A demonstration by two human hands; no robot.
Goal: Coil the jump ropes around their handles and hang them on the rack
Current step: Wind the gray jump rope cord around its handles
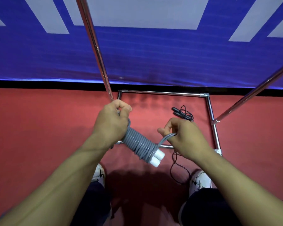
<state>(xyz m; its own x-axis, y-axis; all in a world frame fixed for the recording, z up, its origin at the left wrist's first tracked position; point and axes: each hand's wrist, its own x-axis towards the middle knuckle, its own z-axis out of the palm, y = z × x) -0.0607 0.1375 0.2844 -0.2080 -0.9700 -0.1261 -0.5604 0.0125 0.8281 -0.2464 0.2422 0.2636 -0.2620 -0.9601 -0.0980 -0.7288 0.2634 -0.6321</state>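
**Grey rope nearly coiled**

While the left hand (112,121) gripped the coiled grey rope (138,144) around its white handles (157,158), the right hand (185,137) pinched its loose end. A black rope (184,114) lay on the floor inside the rack (209,108) base.

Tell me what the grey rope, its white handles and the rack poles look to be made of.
Grey rope: likely smooth plastic or PVC cord, slight sheen, holds tight coils. White handles: probably matte plastic or foam; cannot tell which. Rack poles: polished metal, chrome-like, with bright mirror highlights.

Head-worn view, facing steeply down, close above hands (153,131)
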